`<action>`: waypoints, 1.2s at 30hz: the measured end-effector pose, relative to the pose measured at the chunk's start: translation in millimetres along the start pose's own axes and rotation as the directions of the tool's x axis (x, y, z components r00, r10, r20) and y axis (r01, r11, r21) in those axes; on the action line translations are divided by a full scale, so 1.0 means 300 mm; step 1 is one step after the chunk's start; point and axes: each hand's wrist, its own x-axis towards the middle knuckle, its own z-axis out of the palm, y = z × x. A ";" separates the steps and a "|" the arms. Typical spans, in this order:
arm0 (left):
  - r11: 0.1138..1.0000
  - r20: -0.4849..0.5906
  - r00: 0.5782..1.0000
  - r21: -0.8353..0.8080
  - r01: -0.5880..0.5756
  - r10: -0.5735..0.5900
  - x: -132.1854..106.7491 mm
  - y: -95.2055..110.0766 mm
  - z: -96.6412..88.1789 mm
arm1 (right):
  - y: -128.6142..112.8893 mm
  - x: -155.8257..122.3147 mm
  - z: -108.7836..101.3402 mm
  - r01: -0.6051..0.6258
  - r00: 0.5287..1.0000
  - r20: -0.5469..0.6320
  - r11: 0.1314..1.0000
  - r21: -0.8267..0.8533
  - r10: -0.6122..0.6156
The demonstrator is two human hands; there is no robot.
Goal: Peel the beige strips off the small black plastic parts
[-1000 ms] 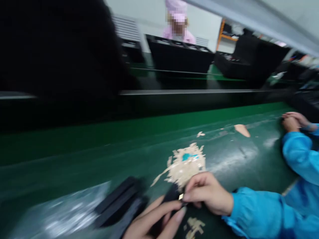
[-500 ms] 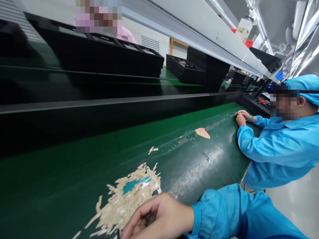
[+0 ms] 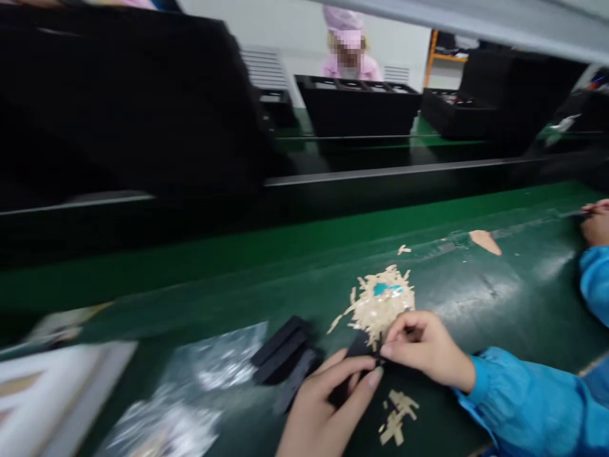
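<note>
My left hand (image 3: 323,406) holds a small black part (image 3: 352,365) against the green belt (image 3: 214,279), fingers wrapped along it. My right hand (image 3: 423,349), in a blue sleeve, pinches at the top end of the same black part. Just beyond my hands lies a heap of beige peeled strips (image 3: 380,304) with a blue scrap in it. A few more beige scraps (image 3: 397,416) lie near my right wrist. Several black parts (image 3: 285,355) lie to the left of my hands.
Clear plastic bags (image 3: 209,381) and a white sheet (image 3: 52,393) lie at the lower left. Black trays (image 3: 361,108) stand behind a dark rail. A co-worker's hand (image 3: 594,222) and blue sleeve rest at the right edge. A person in pink stands far behind.
The view has swung back left and down from the co-worker. My left hand and the black parts are in sight again; my right hand still pinches beside the strip heap.
</note>
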 end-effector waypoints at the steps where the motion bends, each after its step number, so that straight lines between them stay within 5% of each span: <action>1: 1.000 0.007 1.000 0.013 0.001 -0.001 0.001 0.010 -0.005 | 0.002 0.000 -0.003 0.007 1.000 0.009 1.000 -0.024 -0.006; 26: 0.992 0.024 0.992 -0.019 0.126 -0.126 -0.004 0.003 -0.019 | -0.012 -0.014 -0.007 -0.065 0.997 0.035 0.995 0.081 0.062; 36: 0.996 0.014 0.999 -0.075 0.039 -0.038 -0.014 0.013 -0.015 | -0.016 -0.013 0.010 -0.223 0.975 0.055 0.961 0.166 0.217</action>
